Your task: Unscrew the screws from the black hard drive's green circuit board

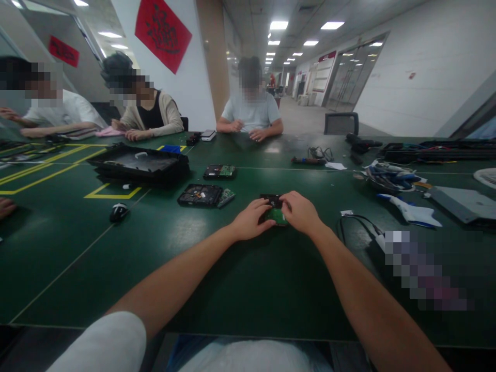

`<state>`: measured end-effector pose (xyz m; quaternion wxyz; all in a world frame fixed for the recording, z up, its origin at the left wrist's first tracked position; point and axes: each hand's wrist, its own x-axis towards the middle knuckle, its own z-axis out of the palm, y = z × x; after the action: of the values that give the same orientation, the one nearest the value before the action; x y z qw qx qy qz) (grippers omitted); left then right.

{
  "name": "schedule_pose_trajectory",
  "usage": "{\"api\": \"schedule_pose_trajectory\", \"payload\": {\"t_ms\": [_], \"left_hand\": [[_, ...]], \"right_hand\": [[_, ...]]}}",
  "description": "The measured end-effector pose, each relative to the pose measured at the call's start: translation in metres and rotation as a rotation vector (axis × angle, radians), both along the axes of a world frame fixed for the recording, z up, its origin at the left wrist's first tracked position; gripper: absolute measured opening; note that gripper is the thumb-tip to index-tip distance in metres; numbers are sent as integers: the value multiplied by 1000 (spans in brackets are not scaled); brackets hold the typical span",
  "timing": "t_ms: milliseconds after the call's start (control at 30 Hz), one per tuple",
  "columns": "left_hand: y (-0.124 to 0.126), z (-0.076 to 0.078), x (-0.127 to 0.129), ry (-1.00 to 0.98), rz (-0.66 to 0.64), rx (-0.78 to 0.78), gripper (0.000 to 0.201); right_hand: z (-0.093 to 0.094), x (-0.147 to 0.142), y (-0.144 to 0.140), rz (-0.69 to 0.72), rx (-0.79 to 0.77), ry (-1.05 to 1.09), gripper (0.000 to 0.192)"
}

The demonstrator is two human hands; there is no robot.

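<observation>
Both hands, left (251, 220) and right (300, 212), pinch a small drive (274, 207) with fingers curled round its edges, steadying it flat against the tabletop (163, 258)

Electronics workshop, green worktable (240, 289), dismantled drives (200, 195)

Nothing really readable here tbh. The big red diamond poster (163, 32) on the white wall has dark brush characters, too blurry to make out. Same with the smaller red banner (64, 51) on the glass at left.
</observation>
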<state>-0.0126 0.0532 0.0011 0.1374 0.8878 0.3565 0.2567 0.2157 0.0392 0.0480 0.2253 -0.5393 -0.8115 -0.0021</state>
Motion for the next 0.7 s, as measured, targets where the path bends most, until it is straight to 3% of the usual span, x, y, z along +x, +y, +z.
{"api": "schedule_pose_trajectory", "payload": {"t_ms": [200,700], "left_hand": [[0,1,1,-7,1,8,59],[6,0,-6,-24,-43,-52,68]], "right_hand": [[1,19,10,-130,146,223,40],[11,36,11,-241,355,359,44]]}}
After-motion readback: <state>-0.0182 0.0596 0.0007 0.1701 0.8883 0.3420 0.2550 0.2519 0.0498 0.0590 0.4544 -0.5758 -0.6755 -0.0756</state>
